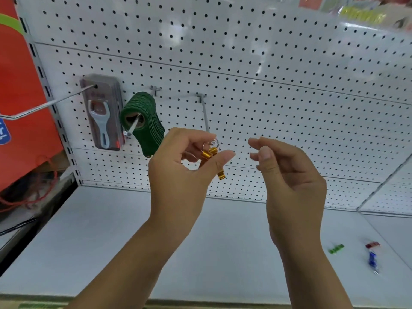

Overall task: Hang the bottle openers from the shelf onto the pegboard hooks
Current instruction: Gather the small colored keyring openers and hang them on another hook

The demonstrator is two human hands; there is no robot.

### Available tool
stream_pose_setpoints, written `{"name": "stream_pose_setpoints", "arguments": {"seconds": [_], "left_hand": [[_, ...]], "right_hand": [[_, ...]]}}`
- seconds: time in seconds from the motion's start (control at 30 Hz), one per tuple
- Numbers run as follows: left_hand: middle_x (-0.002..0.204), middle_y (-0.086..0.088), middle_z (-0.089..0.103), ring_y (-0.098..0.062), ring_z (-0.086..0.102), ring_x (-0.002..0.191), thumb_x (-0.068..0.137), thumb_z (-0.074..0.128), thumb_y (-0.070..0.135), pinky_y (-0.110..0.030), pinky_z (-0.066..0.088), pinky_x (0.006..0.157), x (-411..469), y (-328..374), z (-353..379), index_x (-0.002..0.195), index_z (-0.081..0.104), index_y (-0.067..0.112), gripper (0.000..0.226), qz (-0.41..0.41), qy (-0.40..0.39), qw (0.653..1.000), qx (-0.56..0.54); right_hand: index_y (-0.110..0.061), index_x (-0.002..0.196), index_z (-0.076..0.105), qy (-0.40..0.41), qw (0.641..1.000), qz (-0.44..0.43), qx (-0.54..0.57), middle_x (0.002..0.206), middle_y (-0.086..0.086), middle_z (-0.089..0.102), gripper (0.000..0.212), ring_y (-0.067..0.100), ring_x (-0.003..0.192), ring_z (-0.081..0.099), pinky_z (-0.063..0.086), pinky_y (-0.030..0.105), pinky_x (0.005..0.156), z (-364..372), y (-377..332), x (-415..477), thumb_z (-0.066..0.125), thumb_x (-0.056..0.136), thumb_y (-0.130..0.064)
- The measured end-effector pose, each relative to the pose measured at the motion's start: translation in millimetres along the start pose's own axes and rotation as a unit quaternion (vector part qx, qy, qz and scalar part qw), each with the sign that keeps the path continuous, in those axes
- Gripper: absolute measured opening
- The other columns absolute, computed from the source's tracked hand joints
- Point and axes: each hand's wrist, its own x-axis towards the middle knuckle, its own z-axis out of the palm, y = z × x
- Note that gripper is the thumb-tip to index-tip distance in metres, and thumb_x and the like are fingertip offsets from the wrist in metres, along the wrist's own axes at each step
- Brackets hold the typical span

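A big white pegboard [245, 63] full of little black holes fills the wall. To the far left of the pegboard is something big and red [20, 97]. On the left part of the pegboard a long metal hook [44, 105] sticks out, and a stack of clear packs [103, 112] hangs at its back end. Each pack shows a white bottle opener. Just right of the packs, a bunch of green openers [142, 123] hangs on a short hook [131, 130]. A little more to the right, a thin bare hook [205, 112] comes out of the pegboard and points down toward the hands.

In front of the pegboard, the left hand [182, 166] pinches a few small gold bottle openers [209, 157] between thumb and fingers. The gold openers have shiny key rings [213, 144] on top, right by the tip of the bare hook. I cannot tell if a ring is on that hook. One gold opener sticks out below the thumb.

The right hand [289, 175] is just beside the left hand, not touching it. Its fingers are curled loosely and it holds nothing.

Below the pegboard is a flat white shelf [111, 241]. On the right part of the shelf lie a small green opener [336, 249], and near it a red one [372, 244] and a blue one [371, 259]. They look blurry.
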Motion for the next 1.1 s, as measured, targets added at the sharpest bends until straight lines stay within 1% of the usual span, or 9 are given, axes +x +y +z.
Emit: {"name": "stream_pose_setpoints", "arguments": {"seconds": [0.17,0.27,0.4,0.5,0.6,0.67,0.8,0.9,1.1], "left_hand": [[0.086,0.001,0.068,-0.012,0.062,0.078,0.07,0.09,0.026,-0.036,0.057,0.073,4.6,-11.3,1.6,0.093,0.067,0.035,0.034,-0.028,-0.013,1.0,-0.006],[0.09,0.007,0.071,-0.01,0.064,0.086,0.071,0.089,0.029,-0.042,0.058,0.078,5.9,-11.0,-5.7,0.099,0.067,0.035,0.036,-0.04,-0.055,0.998,-0.002],[0.103,0.011,0.076,-0.013,0.07,0.1,0.091,0.071,0.021,-0.036,0.056,0.094,10.5,-16.9,-22.5,0.112,0.071,0.03,0.023,-0.034,-0.119,0.992,-0.011],[0.1,0.012,0.078,-0.011,0.072,0.099,0.097,0.064,0.011,-0.027,0.057,0.092,18.9,-18.5,-30.7,0.113,0.073,0.024,0.023,-0.026,-0.131,0.991,-0.012],[0.096,0.009,0.079,-0.013,0.073,0.095,0.095,0.067,0.009,-0.031,0.058,0.089,27.0,-16.6,-32.7,0.11,0.076,0.021,0.021,-0.017,-0.149,0.989,-0.001],[0.093,0.01,0.079,-0.013,0.072,0.09,0.094,0.069,0.011,-0.029,0.059,0.084,31.8,-16.4,-33.0,0.106,0.076,0.026,0.02,-0.005,-0.161,0.987,0.012],[0.089,0.018,0.076,-0.003,0.068,0.085,0.093,0.07,0.017,-0.02,0.054,0.08,41.0,-20.6,-32.0,0.102,0.075,0.034,0.02,0.013,-0.173,0.983,0.058],[0.092,0.02,0.074,0.001,0.067,0.088,0.094,0.069,0.015,-0.009,0.049,0.079,47.4,-24.5,-26.2,0.104,0.076,0.03,0.019,0.034,-0.166,0.981,0.095],[0.093,0.012,0.074,-0.001,0.066,0.084,0.096,0.067,0.013,-0.007,0.049,0.079,75.1,-41.2,-14.2,0.103,0.077,0.023,0.016,0.035,-0.158,0.978,0.132]], "right_hand": [[-0.028,0.096,0.073,-0.015,1.0,0.002,0.005,0.103,-0.009,0.078,0.01,0.019,0.1,0.071,0.056,0.039,0.091,-2.9,0.7,1.8,0.065,0.093,-0.025],[-0.03,0.096,0.073,-0.03,1.0,-0.005,0.006,0.104,-0.008,0.078,0.012,0.02,0.103,0.07,0.055,0.043,0.093,-1.7,1.0,3.2,0.065,0.095,-0.022],[-0.032,0.098,0.073,-0.064,0.998,-0.019,-0.007,0.104,-0.011,0.078,0.015,0.015,0.105,0.07,0.054,0.037,0.094,2.0,-1.8,3.6,0.065,0.097,-0.019],[-0.032,0.101,0.073,-0.093,0.994,-0.046,-0.042,0.104,-0.013,0.076,0.012,0.013,0.104,0.069,0.052,0.027,0.09,9.4,-3.3,4.1,0.067,0.095,-0.023],[-0.03,0.105,0.073,-0.117,0.984,-0.093,-0.095,0.105,-0.02,0.073,0.013,0.011,0.101,0.067,0.048,0.016,0.085,18.6,-1.3,3.9,0.068,0.093,-0.029],[-0.029,0.107,0.073,-0.122,0.975,-0.137,-0.125,0.105,-0.023,0.069,0.016,0.012,0.102,0.065,0.05,0.018,0.084,23.4,1.6,3.0,0.067,0.093,-0.03],[-0.025,0.108,0.074,-0.108,0.967,-0.18,-0.142,0.104,-0.016,0.069,0.016,0.012,0.104,0.064,0.053,0.027,0.085,26.0,9.5,2.7,0.069,0.093,-0.025],[-0.022,0.107,0.075,-0.099,0.96,-0.206,-0.16,0.102,-0.016,0.069,0.015,0.009,0.101,0.064,0.052,0.025,0.086,25.9,11.2,3.8,0.071,0.093,-0.022],[-0.024,0.109,0.074,-0.102,0.961,-0.203,-0.156,0.102,-0.021,0.068,0.017,0.008,0.101,0.063,0.052,0.025,0.086,26.5,12.5,3.0,0.071,0.093,-0.018]]}}
